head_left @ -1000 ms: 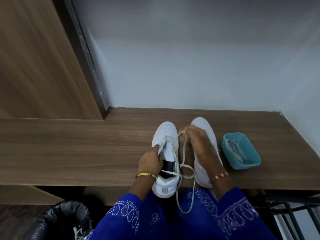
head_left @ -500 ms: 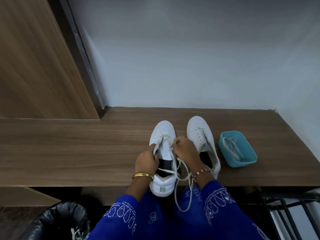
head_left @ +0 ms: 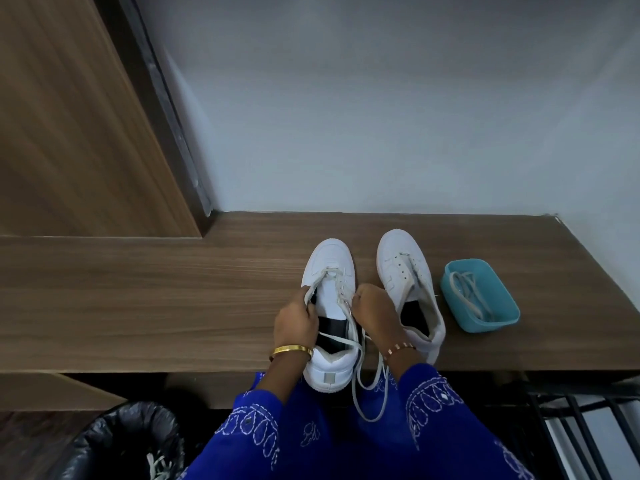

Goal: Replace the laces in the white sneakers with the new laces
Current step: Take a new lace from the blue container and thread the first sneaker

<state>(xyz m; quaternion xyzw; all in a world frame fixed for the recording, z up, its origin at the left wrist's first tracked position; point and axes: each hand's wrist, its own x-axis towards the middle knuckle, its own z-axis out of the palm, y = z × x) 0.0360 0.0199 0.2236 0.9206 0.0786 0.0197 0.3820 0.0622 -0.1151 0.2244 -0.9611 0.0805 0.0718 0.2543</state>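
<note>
- White sneakers sit side by side on the bench (head_left: 138,289), centre-right of frame: left sneaker (head_left: 330,268) half laced, right sneaker (head_left: 401,258) with bare eyelets.
- Lace (head_left: 360,379) loops off the bench's near edge, lower centre; likely risk: it snags or pulls back out of an eyelet if tugged hard.
- Left sneaker's heel overhangs the edge; a pull could tip it off.
- Left hand (head_left: 294,320): grip curled on that sneaker's side flap, bracing it.
- Right hand (head_left: 372,306): grip pinching the lace at the eyelets, knuckles up.
- Spare lace lies in the teal tray (head_left: 498,320), right.
</note>
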